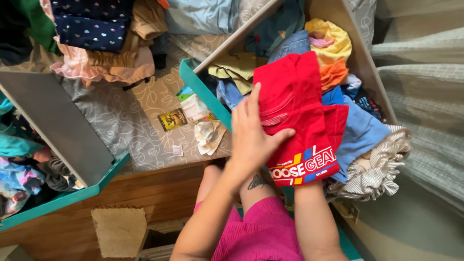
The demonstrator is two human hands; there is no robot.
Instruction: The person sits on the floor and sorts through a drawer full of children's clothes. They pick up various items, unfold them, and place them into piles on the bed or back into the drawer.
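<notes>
Pressing my left hand (251,140) flat on the folded red shirt (299,116), I have my fingers (252,99) spread and only lightly curled, thumb hooked over the fold, pinning more than gripping. My right hand is hidden under the cloth, so I cannot tell how it holds; only the forearm (311,217) shows. The shirt sits over the open teal-edged drawer (203,89), on top of a loose heap of clothes. It is soft, limp knit cotton with a stiffer printed patch at the lower edge, and I judge the fold could slide open if my palm lifts, since nothing but pressure keeps it. The heap below is uneven: blue denim (290,44), a slippery blue piece (360,133), a striped ruffled cloth (379,164) hanging at the drawer's side, a bunched yellow and orange garment (331,53). Anything set on that could tilt and spill toward the striped cloth. Crumpled papers (209,133) lie on the patterned bedsheet (130,125) beside the drawer.
</notes>
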